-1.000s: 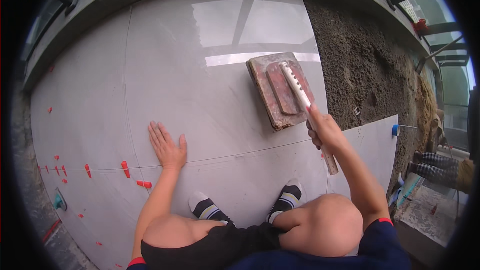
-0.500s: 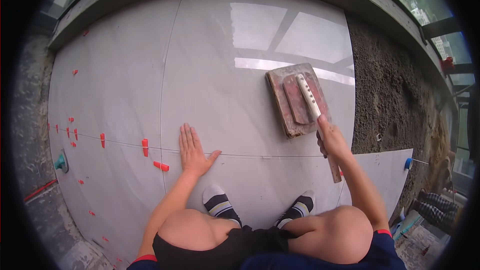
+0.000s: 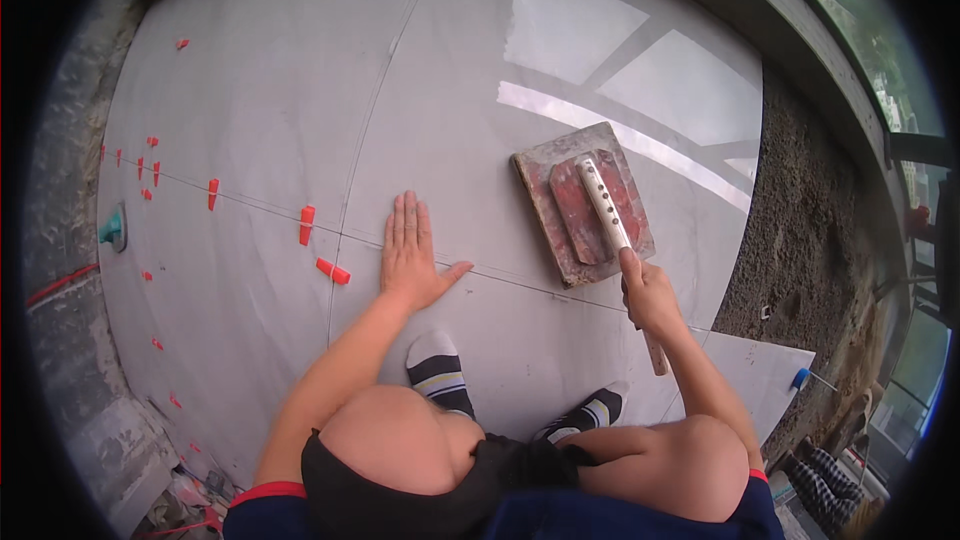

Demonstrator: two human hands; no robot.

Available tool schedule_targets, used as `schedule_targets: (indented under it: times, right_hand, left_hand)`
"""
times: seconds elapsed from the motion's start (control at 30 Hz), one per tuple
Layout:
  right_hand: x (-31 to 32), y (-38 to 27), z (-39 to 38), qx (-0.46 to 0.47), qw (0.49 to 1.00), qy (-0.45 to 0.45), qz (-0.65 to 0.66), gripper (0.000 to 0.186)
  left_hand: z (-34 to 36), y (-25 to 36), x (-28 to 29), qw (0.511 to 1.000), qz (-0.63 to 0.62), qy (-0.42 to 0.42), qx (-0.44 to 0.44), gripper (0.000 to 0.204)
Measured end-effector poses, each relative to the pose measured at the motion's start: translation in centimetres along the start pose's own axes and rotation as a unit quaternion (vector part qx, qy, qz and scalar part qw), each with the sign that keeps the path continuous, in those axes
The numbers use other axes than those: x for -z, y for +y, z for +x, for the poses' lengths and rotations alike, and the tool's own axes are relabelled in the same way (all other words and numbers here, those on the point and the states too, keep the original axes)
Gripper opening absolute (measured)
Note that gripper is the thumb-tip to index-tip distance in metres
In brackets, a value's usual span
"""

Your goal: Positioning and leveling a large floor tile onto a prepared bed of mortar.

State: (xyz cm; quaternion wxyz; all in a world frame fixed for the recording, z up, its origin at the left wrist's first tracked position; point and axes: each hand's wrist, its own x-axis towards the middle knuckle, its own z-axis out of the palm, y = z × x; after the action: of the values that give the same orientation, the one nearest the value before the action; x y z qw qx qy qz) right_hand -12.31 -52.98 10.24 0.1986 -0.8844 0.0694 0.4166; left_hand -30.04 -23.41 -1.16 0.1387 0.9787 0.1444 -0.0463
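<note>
My left hand (image 3: 412, 255) lies flat, fingers stretched, across the joint between the large grey tile (image 3: 440, 130) ahead and the near tile (image 3: 510, 340). The palm presses nothing but tile, just right of where two joints cross. My right hand (image 3: 652, 298) is wrapped round the long pale handle of a tile tamper (image 3: 575, 202), a worn rectangular block with a dull red plate on top. The block sits over the right part of the grey tile, close to the joint. Whether it touches the tile or hovers I cannot tell.
Red levelling wedges (image 3: 306, 225) stand along the joint at left, with small red clip bits around. A teal suction cup (image 3: 113, 228) rests at the far left. Rough mortar (image 3: 800, 190) borders the tiles at right, near a blue round piece (image 3: 801, 378). My socked feet are on the near tile.
The whole view has turned, so the joints now slope down to the right. The tamper is a little nearer the joint. My left hand stays flat on the tiles.
</note>
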Motion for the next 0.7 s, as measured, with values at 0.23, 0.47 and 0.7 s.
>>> schedule_targets:
  times: [0.23, 0.47, 0.7]
  right_hand:
    - [10.6, -4.6, -8.0, 0.292, 0.938, 0.027, 0.186, 0.059]
    - [-1.4, -4.8, -0.5, 0.198, 0.968, 0.097, -0.124, 0.069]
    - [6.2, -10.2, -2.7, 0.218, 0.961, -0.1, 0.141, 0.059]
  left_hand:
    - [-0.9, 0.2, -0.1, 0.998, 0.018, -0.04, 0.04, 0.123]
    - [-0.1, -0.4, 0.5, 0.998, -0.028, -0.047, 0.029, 0.121]
    - [-0.6, 0.1, 0.6, 0.996, -0.013, -0.085, 0.038, 0.118]
